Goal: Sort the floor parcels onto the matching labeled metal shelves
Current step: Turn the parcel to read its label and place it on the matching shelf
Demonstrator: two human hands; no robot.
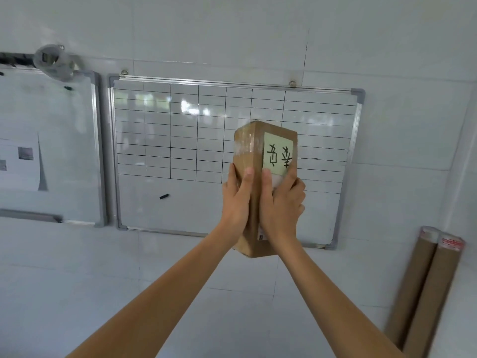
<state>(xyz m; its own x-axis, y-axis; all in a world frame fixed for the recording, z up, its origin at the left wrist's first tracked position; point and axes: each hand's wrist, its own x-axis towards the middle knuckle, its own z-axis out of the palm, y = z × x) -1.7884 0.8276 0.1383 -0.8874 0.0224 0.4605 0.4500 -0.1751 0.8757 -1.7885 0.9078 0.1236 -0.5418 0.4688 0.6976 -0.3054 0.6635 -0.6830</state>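
Two bare forearms reach up, left hand (236,200) and right hand (280,202) clasping an upright cardboard parcel (254,148).

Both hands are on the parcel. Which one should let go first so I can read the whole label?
Probably the right hand: its thumb and fingers overlap the lower edge of the pale label. The left hand grips the parcel on its plain taped side, clear of the label.
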